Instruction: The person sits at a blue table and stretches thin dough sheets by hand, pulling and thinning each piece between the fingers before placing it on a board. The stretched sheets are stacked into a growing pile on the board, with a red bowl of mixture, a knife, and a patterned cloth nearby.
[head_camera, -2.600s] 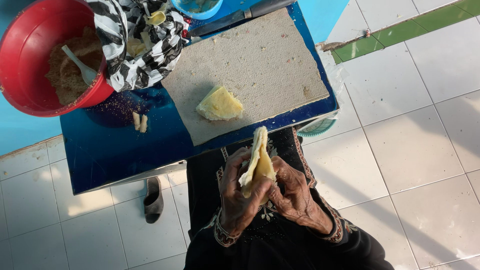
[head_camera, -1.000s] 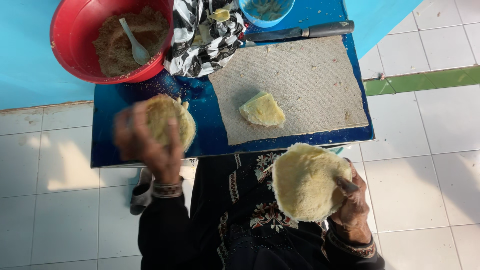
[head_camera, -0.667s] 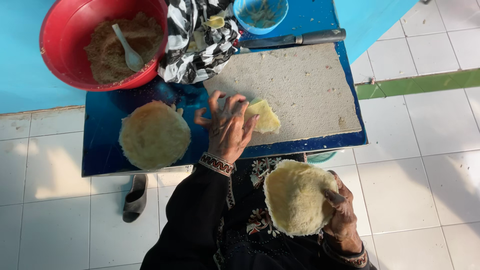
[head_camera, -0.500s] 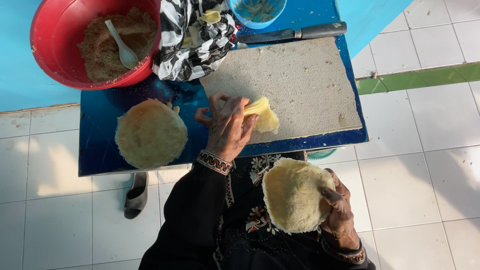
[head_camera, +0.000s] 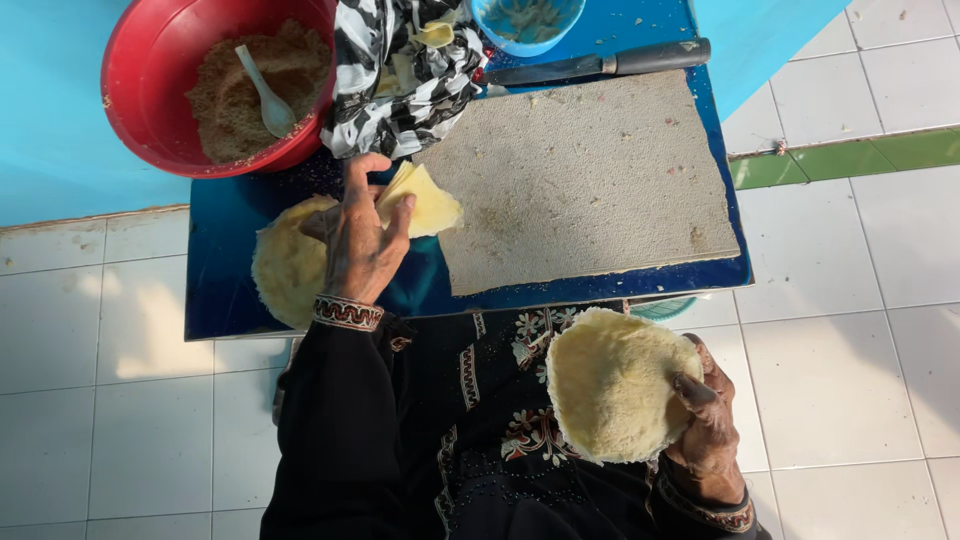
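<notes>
White floor tiles surround a low blue table (head_camera: 230, 300), seen from above, with a rough grey board (head_camera: 590, 180) lying on its right half. At the table's left part, the left hand (head_camera: 362, 245) pinches a folded yellow dough piece (head_camera: 425, 203) between thumb and fingers, its folded tip toward the hand and its long axis slanting up and left to down and right, wide end toward the board. Beneath that wrist lies a flat round dough disc (head_camera: 285, 265), partly hidden. The right hand (head_camera: 705, 425) holds a second round disc (head_camera: 615, 385) upright over the lap, off the table, fingers curled behind it and thumb pressed on its rim; its face looks up at the camera.

Further out stand a red bowl (head_camera: 150, 100) of brown crumbly filling with a pale spoon (head_camera: 262, 90), a black-and-white cloth (head_camera: 400, 75), a small blue bowl (head_camera: 525, 25) and a knife (head_camera: 600, 65).

I judge the thin disc over the lap could sag or tear, held at one edge only; the folded piece could slip open from so light a pinch.
</notes>
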